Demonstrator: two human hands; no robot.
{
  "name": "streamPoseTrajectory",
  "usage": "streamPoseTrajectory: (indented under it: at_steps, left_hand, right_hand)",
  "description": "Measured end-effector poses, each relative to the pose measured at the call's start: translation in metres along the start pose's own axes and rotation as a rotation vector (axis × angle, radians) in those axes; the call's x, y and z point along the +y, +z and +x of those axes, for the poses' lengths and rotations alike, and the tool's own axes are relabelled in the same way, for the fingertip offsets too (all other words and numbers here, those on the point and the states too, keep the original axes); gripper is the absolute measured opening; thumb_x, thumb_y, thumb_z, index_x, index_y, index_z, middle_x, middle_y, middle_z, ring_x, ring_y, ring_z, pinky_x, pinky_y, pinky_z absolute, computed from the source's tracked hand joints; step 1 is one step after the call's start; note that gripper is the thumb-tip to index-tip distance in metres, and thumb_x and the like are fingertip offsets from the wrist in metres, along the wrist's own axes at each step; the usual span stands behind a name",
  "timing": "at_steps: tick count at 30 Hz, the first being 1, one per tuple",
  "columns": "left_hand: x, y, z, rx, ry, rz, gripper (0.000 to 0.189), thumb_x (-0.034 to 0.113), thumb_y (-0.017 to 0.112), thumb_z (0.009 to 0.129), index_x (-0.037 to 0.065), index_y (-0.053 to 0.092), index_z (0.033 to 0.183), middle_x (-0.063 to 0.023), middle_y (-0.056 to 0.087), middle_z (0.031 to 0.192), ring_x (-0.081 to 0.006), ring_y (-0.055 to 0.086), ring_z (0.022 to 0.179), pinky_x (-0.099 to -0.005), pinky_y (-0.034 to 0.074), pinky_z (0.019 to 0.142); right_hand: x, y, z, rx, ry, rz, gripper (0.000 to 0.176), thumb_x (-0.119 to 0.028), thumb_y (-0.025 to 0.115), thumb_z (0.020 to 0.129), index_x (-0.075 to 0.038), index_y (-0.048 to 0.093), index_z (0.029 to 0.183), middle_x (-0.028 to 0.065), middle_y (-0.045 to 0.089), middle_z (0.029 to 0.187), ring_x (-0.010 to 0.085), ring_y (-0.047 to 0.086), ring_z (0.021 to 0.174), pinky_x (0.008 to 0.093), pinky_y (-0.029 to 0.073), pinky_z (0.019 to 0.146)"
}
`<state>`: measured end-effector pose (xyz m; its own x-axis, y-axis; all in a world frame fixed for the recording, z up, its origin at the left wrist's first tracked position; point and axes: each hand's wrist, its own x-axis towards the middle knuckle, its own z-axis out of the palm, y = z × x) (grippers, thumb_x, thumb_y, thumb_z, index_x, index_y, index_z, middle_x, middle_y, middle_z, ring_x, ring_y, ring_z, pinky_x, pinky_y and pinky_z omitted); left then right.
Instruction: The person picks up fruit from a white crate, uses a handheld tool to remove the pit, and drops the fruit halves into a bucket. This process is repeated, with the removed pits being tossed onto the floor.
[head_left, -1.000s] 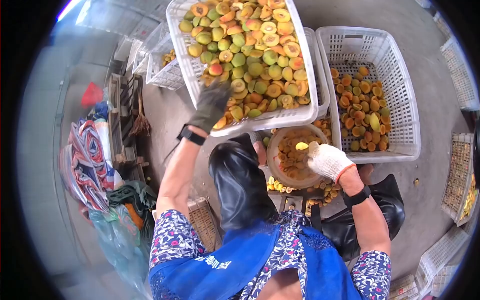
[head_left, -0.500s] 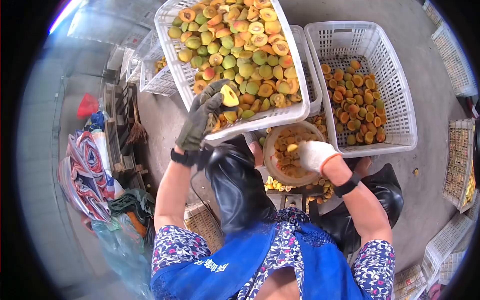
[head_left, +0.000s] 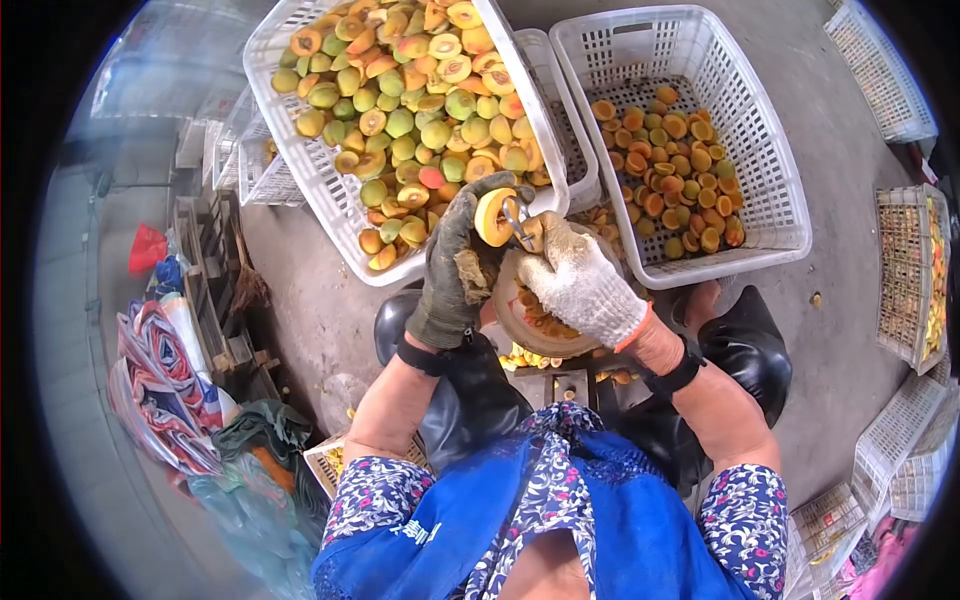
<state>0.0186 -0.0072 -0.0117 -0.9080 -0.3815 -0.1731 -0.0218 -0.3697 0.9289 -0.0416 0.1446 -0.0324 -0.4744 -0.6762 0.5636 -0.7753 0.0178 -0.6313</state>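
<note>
In my dark-gloved left hand (head_left: 455, 275) is a yellow peach half (head_left: 490, 218), its cut face turned toward the right. My right hand (head_left: 590, 285), in a white glove, is closed around a small pitting tool (head_left: 518, 225) with a curved metal end, which meets the cut face. Both hands are over the near edge of a crate (head_left: 322, 190) heaped with peach halves (head_left: 400, 125). Under my right hand is a round bowl (head_left: 512, 318) with fruit pieces in it, partly hidden by the glove.
To the right stands a white crate (head_left: 775, 190) with hollowed peach halves (head_left: 670, 180) in it. More crates (head_left: 905, 280) line the right side. On the left are wooden pallets (head_left: 205, 280), a broom (head_left: 248, 275) and striped sacking (head_left: 160, 390).
My right hand has risen from the bowl to the peach half, bringing the pitting tool to it. My left hand has moved right with the half, and the view has shifted.
</note>
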Motion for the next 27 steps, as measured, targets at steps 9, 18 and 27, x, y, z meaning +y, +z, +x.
streamPoseTrajectory:
  at_steps: [9, 18, 27]
  left_hand:
    - [-0.024, 0.006, 0.004, 0.042, 0.203, 0.38, 0.061, 0.051, 0.051, 0.092, -0.005, 0.052, 0.118, -0.0111, 0.061, 0.106, -0.0199, 0.059, 0.098, -0.0312, 0.047, 0.089]
    - [-0.018, 0.007, 0.004, 0.044, -0.02, -0.097, 0.052, 0.046, 0.036, 0.1, -0.001, 0.06, 0.101, -0.0091, 0.064, 0.093, -0.018, 0.062, 0.089, -0.0302, 0.051, 0.081]
    - [-0.033, -0.012, 0.014, -0.358, -0.017, 0.197, 0.056, 0.046, 0.041, 0.098, 0.0, 0.058, 0.073, -0.0115, 0.058, 0.073, -0.0239, 0.059, 0.075, -0.0439, 0.047, 0.088]
  right_hand:
    - [0.014, 0.003, -0.01, -0.199, -0.171, -0.235, 0.019, -0.016, 0.057, 0.077, -0.001, 0.058, 0.088, 0.0187, 0.058, 0.09, 0.0323, 0.059, 0.083, 0.0393, 0.048, 0.067]
    - [0.014, 0.007, -0.014, -0.238, -0.166, -0.129, 0.023, -0.016, 0.057, 0.077, -0.001, 0.059, 0.094, 0.0183, 0.057, 0.087, 0.0337, 0.058, 0.08, 0.0401, 0.049, 0.066]
    - [0.014, -0.003, -0.018, -0.628, 0.496, 0.565, 0.018, -0.013, 0.055, 0.083, -0.006, 0.063, 0.098, 0.013, 0.06, 0.083, 0.0281, 0.058, 0.077, 0.0404, 0.048, 0.067]
